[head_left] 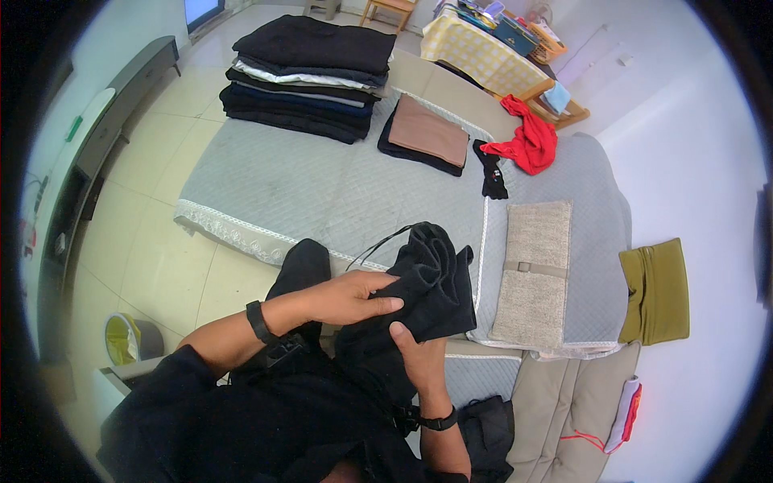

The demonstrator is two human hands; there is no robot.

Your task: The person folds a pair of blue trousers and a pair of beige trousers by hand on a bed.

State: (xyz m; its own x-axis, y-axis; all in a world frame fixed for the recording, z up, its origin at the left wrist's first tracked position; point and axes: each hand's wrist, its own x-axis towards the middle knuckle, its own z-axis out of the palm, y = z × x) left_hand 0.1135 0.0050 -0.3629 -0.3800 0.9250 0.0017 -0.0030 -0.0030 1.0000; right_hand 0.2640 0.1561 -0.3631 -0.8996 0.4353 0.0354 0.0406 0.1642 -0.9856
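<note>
Over my lap I hold a black garment with a gathered edge and a loose drawstring (435, 278); its exact kind is hard to make out in the folds. My left hand (350, 298) grips its left side, thumb on top and the other fingers partly hidden by cloth. At the lower edge, my right hand (420, 361) pinches the fabric with its thumb in front and its fingers behind. Beyond the garment stretches a grey quilted sofa cover (322, 189). A tall stack of folded dark clothes (310, 72) stands on its far left part.
Folded brown cloth (428, 135) lies on a dark piece. Nearby are a crumpled red garment (527, 141) and a small black item (491, 171). A beige cushion (535, 274) and an olive cushion (656, 290) sit right. A lined bin (133, 340) stands left; black cloth (487, 435) lies beside me.
</note>
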